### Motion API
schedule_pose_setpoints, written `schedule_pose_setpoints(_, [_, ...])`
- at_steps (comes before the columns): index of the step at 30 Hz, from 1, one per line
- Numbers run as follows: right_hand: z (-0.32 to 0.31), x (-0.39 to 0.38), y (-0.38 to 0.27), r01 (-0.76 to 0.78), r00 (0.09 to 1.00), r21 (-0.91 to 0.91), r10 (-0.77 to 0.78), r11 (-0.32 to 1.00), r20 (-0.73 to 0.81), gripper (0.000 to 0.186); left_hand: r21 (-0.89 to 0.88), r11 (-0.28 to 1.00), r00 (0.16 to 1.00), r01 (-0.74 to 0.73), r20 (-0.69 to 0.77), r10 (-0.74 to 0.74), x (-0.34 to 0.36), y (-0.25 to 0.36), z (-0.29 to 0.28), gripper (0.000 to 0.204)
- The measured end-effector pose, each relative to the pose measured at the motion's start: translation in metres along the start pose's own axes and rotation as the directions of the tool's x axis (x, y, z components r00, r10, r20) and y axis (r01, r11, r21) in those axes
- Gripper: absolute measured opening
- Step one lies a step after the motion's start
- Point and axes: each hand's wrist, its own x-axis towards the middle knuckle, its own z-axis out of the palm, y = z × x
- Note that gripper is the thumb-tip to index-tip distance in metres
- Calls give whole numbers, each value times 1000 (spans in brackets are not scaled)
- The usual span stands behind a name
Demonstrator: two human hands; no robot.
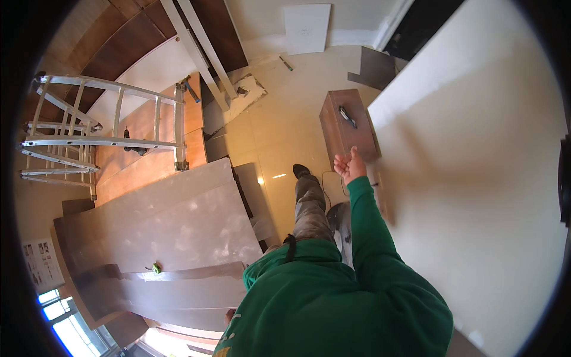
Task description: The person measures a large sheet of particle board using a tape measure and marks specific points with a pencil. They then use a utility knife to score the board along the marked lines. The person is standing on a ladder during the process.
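Note:
My right hand is stretched forward in a green sleeve, fingers apart and holding nothing. It hovers just below a brown wooden box standing on the floor beside a large white panel. A dark hand tool lies on top of the box. Only a sliver of my left hand shows at the hem of my green top, close to the edge of stacked grey boards; its fingers are hidden.
An aluminium ladder lies over brown boards at the left. A small green object sits on the grey boards. White rails lean at the back, beside a white sheet. My leg and shoe stand on cream floor tiles.

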Motion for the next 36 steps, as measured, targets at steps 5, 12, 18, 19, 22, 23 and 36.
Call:
schedule_pose_setpoints(5, [7, 214, -26, -304, 952, 420, 280, 855, 120, 69, -105, 994, 992, -44, -125, 31, -44, 127, -40, 27])
schedule_pose_setpoints(12, [-3, 407, -54, -453, 777, 437, 585, 777, -235, 95, -280, 941, 967, 190, -110, -228, -158, 335, -81, 30])
schedule_pose_setpoints(18, [-5, 474, -69, -315, 635, 363, 479, 877, -606, 47, -292, 826, 873, 482, 76, -482, -238, 391, -43, 33])
schedule_pose_setpoints(19, [-2, 478, -70, -309, 658, 296, 428, 904, -620, 46, -360, 719, 799, 595, 160, -580, -248, 398, -33, 33])
schedule_pose_setpoints(22, [14, 468, -67, -302, 701, 164, 336, 939, -630, 41, -438, 610, 734, 660, 202, -649, -263, 413, -6, 32])
schedule_pose_setpoints(23, [22, 457, -63, -293, 705, 149, 319, 944, -633, 40, -438, 604, 726, 666, 195, -659, -267, 415, 0, 32])
schedule_pose_setpoints(36, [98, 172, 103, -323, 923, -838, 344, 440, -175, 37, -867, 350, 660, 354, -34, -751, -255, 343, 158, 39])
